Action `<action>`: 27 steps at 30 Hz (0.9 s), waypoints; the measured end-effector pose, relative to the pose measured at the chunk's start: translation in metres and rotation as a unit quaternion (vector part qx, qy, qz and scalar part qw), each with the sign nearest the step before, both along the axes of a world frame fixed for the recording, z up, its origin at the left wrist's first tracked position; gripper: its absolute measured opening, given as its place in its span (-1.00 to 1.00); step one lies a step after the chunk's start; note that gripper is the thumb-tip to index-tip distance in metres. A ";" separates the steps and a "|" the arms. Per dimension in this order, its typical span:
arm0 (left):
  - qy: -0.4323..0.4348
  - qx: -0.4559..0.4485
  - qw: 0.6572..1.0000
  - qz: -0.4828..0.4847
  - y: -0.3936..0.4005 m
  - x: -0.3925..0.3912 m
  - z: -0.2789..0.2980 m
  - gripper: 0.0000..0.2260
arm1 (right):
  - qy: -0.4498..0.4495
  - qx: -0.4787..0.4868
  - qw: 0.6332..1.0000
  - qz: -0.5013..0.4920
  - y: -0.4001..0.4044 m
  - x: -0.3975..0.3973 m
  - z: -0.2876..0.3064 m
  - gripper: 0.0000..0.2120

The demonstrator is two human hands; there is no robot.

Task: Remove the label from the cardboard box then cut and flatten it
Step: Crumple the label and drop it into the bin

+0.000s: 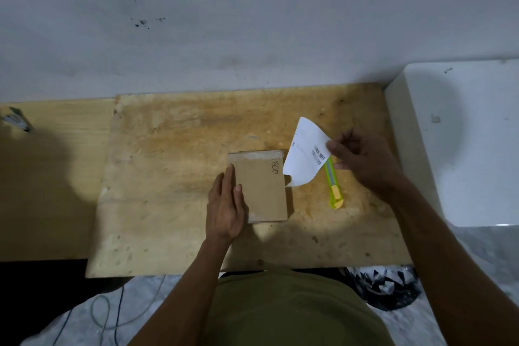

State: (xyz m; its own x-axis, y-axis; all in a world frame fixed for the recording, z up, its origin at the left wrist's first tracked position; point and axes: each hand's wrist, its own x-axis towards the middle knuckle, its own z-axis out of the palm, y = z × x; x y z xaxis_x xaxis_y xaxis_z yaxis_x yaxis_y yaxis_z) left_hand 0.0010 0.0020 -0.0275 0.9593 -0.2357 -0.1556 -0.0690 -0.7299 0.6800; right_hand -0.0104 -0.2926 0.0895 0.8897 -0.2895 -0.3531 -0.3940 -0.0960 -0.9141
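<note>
A: Starting from the left side, what is being shown on the table?

B: A small grey object [17, 119] is being seen at the far left edge; it is blurred, so it cannot be named. A worn plywood board [174, 154] is lying over the wooden table [50, 177], and the cardboard box [262, 188] is resting on this board, near its middle, with its broad face turned up.

A: How is the box being held?

B: It is being pressed down by the left hand [226, 205]. The fingers are stretched out flat and kept close together on the left part of the box, and nothing is being gripped by them.

A: And the label?

B: The white label [304, 154] is being held in the air just to the right of the box. It is curling, and its printed barcode is facing the camera. Whether its lower tip is touching the box edge cannot be told. Its right edge is being pinched between the thumb and the fingers of the right hand [365, 160].

A: What is lying further to the right?

B: A yellow-green utility knife [334, 188] is lying on the board, partly hidden under the label and the right hand. A white block [460, 149] is standing at the right end of the table.
</note>
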 end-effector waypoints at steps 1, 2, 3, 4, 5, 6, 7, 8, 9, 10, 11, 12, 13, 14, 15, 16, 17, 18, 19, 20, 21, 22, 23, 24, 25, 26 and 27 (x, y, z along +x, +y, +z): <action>0.003 0.008 1.000 0.002 0.000 0.000 0.001 -0.50 | -0.007 0.009 1.000 0.008 0.002 0.001 0.005 -0.92; 0.010 0.015 1.000 0.008 0.000 0.001 0.004 -0.50 | -0.013 0.019 1.000 0.014 0.005 0.002 0.011 -0.92; 0.017 0.015 1.000 0.017 -0.001 0.002 0.008 -0.49 | -0.017 0.031 0.999 0.019 0.008 0.002 0.016 -0.92; 0.018 0.006 0.999 0.025 -0.003 0.003 0.014 -0.49 | -0.020 0.043 0.999 0.023 0.010 0.003 0.021 -0.92; 0.010 -0.014 0.999 0.031 -0.004 0.005 0.023 -0.50 | -0.023 0.054 0.998 0.026 0.013 0.005 0.026 -0.91; -0.006 -0.041 0.999 0.034 -0.007 0.008 0.033 -0.51 | -0.026 0.067 0.997 0.027 0.016 0.006 0.030 -0.90; -0.026 -0.071 0.996 0.036 -0.009 0.011 0.043 -0.54 | -0.030 0.080 0.996 0.027 0.018 0.008 0.034 -0.88; -0.044 -0.099 0.993 0.037 -0.013 0.015 0.056 -0.56 | -0.034 0.092 0.995 0.026 0.021 0.009 0.037 -0.86; -0.056 -0.125 0.990 0.034 -0.017 0.019 0.069 -0.57 | -0.039 0.104 0.993 0.027 0.023 0.011 0.040 -0.85; -0.066 -0.146 0.987 0.023 -0.020 0.023 0.083 -0.58 | -0.043 0.116 0.992 0.030 0.025 0.012 0.042 -0.85; -0.072 -0.161 0.984 0.006 -0.024 0.028 0.097 -0.57 | -0.047 0.130 0.990 0.033 0.028 0.014 0.045 -0.85; -0.070 -0.171 0.983 -0.016 -0.027 0.033 0.108 -0.56 | -0.049 0.147 0.987 0.036 0.030 0.016 0.047 -0.83; -0.051 -0.180 0.982 -0.034 -0.030 0.039 0.119 -0.54 | -0.052 0.165 0.984 0.039 0.033 0.017 0.050 -0.79; -0.019 -0.193 0.980 -0.045 -0.033 0.044 0.127 -0.51 | -0.054 0.180 0.981 0.042 0.035 0.018 0.052 -0.75; 0.020 -0.212 0.976 -0.048 -0.036 0.049 0.134 -0.49 | -0.056 0.193 0.979 0.044 0.036 0.019 0.053 -0.71; 0.055 -0.233 0.970 -0.044 -0.038 0.053 0.137 -0.47 | -0.059 0.202 0.977 0.042 0.037 0.020 0.054 -0.68; 0.077 -0.251 0.964 -0.039 -0.040 0.056 0.138 -0.47 | -0.061 0.206 0.976 0.035 0.038 0.020 0.054 -0.67; 0.082 -0.261 0.961 -0.035 -0.040 0.057 0.137 -0.47 | -0.063 0.202 0.977 0.022 0.039 0.020 0.053 -0.69; 0.079 -0.270 0.959 -0.032 -0.040 0.057 0.136 -0.47 | -0.064 0.186 0.980 0.002 0.040 0.019 0.051 -0.73; 0.075 -0.276 0.958 -0.028 -0.039 0.057 0.134 -0.47 | -0.064 0.161 0.985 -0.019 0.041 0.017 0.050 -0.79; 0.075 -0.281 0.957 -0.022 -0.038 0.057 0.133 -0.49 | -0.062 0.126 0.989 -0.043 0.042 0.016 0.047 -0.84; 0.077 -0.286 0.955 -0.016 -0.037 0.056 0.131 -0.52 | -0.062 0.083 0.993 -0.062 0.044 0.014 0.045 -0.85; 0.081 -0.293 0.953 -0.012 -0.036 0.055 0.132 -0.56 | -0.063 0.029 0.995 -0.073 0.046 0.011 0.043 -0.83; 0.088 -0.299 0.950 -0.011 -0.036 0.054 0.133 -0.60 | -0.068 -0.039 0.994 -0.075 0.049 0.008 0.041 -0.82; 0.094 -0.302 0.949 -0.012 -0.036 0.053 0.134 -0.63 | -0.079 -0.117 0.988 -0.069 0.052 0.005 0.040 -0.81; 0.098 -0.301 0.948 -0.014 -0.036 0.053 0.136 -0.65 | -0.098 -0.202 0.973 -0.056 0.056 0.001 0.039 -0.81; 0.102 -0.301 0.948 -0.018 -0.035 0.053 0.138 -0.66 | -0.126 -0.282 0.950 -0.034 0.060 -0.003 0.040 -0.79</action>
State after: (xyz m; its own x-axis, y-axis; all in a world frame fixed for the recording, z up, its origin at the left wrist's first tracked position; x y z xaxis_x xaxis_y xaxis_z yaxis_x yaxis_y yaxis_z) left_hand 0.0537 -0.0333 0.1101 0.9134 -0.3721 -0.1652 0.0922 -0.2061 0.9742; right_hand -0.0132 -0.2326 0.1292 0.8978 -0.4296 0.0972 -0.1924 -0.5810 -0.7909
